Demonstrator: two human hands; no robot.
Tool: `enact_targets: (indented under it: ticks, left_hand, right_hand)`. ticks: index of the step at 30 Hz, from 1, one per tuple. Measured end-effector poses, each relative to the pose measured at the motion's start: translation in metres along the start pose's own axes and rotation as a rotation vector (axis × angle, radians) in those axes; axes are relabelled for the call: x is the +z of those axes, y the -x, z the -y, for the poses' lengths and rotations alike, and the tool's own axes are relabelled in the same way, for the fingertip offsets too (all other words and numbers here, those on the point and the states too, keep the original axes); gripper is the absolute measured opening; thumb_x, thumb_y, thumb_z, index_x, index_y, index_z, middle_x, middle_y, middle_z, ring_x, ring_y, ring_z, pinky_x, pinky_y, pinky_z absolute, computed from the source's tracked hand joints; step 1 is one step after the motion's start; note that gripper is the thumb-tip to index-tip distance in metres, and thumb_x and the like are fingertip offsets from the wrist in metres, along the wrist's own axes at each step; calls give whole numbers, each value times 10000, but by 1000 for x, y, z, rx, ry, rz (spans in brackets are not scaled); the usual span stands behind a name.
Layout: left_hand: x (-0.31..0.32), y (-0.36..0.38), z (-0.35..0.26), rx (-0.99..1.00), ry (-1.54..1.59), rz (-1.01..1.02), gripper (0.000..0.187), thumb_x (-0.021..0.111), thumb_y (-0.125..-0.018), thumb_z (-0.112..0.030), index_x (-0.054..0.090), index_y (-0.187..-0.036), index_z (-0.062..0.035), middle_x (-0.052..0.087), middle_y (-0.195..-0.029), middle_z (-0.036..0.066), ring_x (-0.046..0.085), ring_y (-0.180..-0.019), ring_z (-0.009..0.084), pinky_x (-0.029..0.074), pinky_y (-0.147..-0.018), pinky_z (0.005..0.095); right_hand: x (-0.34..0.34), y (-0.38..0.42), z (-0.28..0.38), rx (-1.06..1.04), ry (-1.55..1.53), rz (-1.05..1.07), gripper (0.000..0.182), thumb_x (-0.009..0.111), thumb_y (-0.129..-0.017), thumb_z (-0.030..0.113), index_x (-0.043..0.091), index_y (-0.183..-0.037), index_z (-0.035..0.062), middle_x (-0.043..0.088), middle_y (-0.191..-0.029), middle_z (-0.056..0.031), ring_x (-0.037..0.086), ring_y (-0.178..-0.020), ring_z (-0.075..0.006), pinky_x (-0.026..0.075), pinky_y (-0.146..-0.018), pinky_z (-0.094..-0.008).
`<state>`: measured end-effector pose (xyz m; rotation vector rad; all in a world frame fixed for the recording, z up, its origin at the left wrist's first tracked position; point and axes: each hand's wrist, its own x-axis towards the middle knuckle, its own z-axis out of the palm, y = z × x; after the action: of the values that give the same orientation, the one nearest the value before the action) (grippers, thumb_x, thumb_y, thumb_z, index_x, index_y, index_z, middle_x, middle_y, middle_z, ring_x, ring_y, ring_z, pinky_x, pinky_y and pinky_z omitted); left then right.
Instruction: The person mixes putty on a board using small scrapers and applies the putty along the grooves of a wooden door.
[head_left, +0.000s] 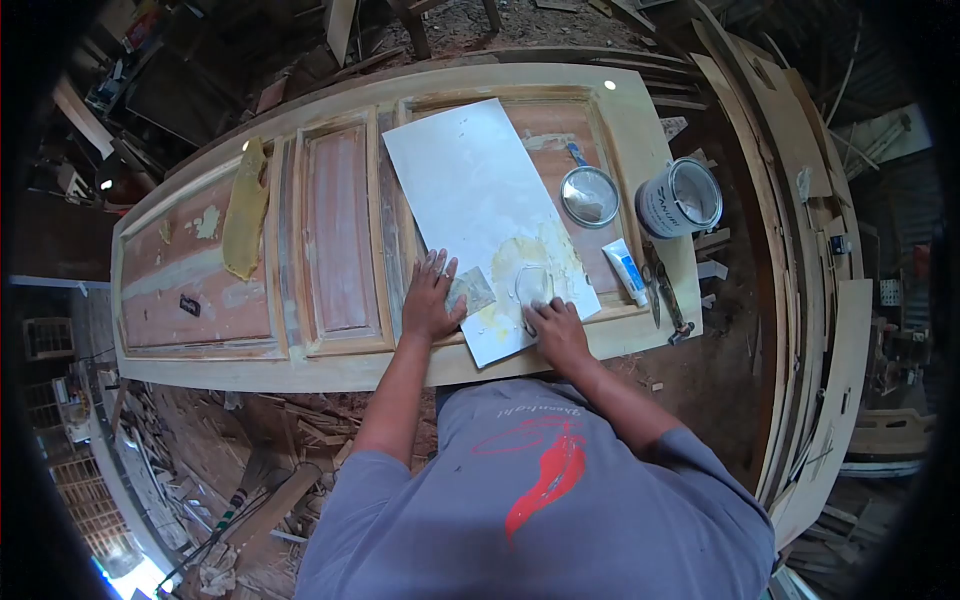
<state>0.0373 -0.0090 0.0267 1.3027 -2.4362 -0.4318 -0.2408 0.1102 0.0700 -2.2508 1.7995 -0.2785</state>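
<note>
A white board (460,170) lies at a slant across a panelled wooden door (350,235). My left hand (432,300) rests at the board's left edge, fingers stretched out, beside a thin greyish square piece (472,288). Over the board's lower right, my right hand (560,332) is closed, fingers curled down; what it grips is hidden. Just ahead of its fingertips is a pale rounded patch (533,285) among smears of yellowish and white putty (515,258). To the right lie a round lid (590,197), a blue-and-white tube (626,270) and an open tin can (680,198).
Scissors (656,290) and a dark metal tool (676,312) lie by the door's right end. A yellowish strip (246,210) and a small dark item (189,304) rest on the left panels. Long boards (800,250) stand at the right; wood scraps (310,430) litter the floor.
</note>
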Motion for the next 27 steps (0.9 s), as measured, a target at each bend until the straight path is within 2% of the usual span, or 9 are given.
enact_targets:
  ticks: [4,5,7,11,13,16,20,23,27]
  left_hand:
    - [-1,0,-1,1,27,-20,768,679,-866,-365,491,-1557,-89,432,-1630,199,366,-1532,414,241,-1284,589]
    - [-1,1,-1,0,37,-23,775,682,-862,-367,488,-1561,-94,431,-1632,196,367,-1531,417,233,-1283,593]
    - [1,1,-1,-1,41,-28,782,685,-858,-369,486,-1564,-98,430,-1634,194,367,-1531,419,226,-1284,595]
    - [0,-2,4,6,21,-28,780,688,-857,-366,490,-1561,-96,428,-1635,199,366,-1534,413,224,-1287,589]
    - [2,3,0,4,30,-20,776,689,-857,-364,492,-1558,-95,429,-1633,202,365,-1535,410,223,-1288,588]
    - [-1,-1,0,6,24,-28,769,688,-857,-359,497,-1551,-88,437,-1627,204,366,-1536,408,225,-1288,589]
    - [-2,2,-3,-1,26,-27,759,690,-854,-355,508,-1538,-80,446,-1621,200,369,-1535,403,241,-1282,591]
    - [-1,0,-2,2,17,-27,754,695,-853,-354,515,-1534,-86,447,-1623,194,369,-1537,397,258,-1273,592]
    - [-1,0,-4,-7,33,-34,748,702,-852,-354,523,-1530,-93,450,-1623,190,373,-1536,395,278,-1261,592]
  right_hand:
    - [-58,-22,-4,146,-87,206,356,602,-829,21,797,-1120,85,776,-1034,-119,653,-1041,-344,482,-898,-463]
    - [-57,-36,-12,158,-116,59,348,590,-822,3,818,-1068,99,779,-979,-119,656,-1008,-346,498,-889,-469]
    - [-41,-65,-24,156,-121,-67,349,600,-811,16,817,-1067,111,774,-976,-119,657,-1001,-340,511,-887,-479]
    - [-11,-73,-3,40,-67,164,325,631,-789,50,820,-1044,121,765,-986,-122,660,-1024,-333,513,-907,-471]
    - [-25,-58,14,-28,-53,285,310,637,-799,70,823,-1041,124,769,-1024,-112,658,-1046,-322,506,-922,-460]
    - [-56,-48,7,-33,-65,316,327,621,-826,59,814,-1081,128,775,-1055,-96,650,-1063,-307,494,-923,-454]
    - [-38,-44,-16,24,-88,-113,377,583,-862,25,783,-1165,127,779,-1082,-87,638,-1077,-289,478,-915,-450]
    - [0,-5,-14,-96,-34,-93,380,589,-860,33,783,-1174,125,780,-1093,-86,641,-1077,-289,475,-924,-444]
    - [-58,-12,-14,61,-132,220,390,606,-837,5,812,-1140,138,786,-1081,-82,646,-1082,-292,478,-933,-447]
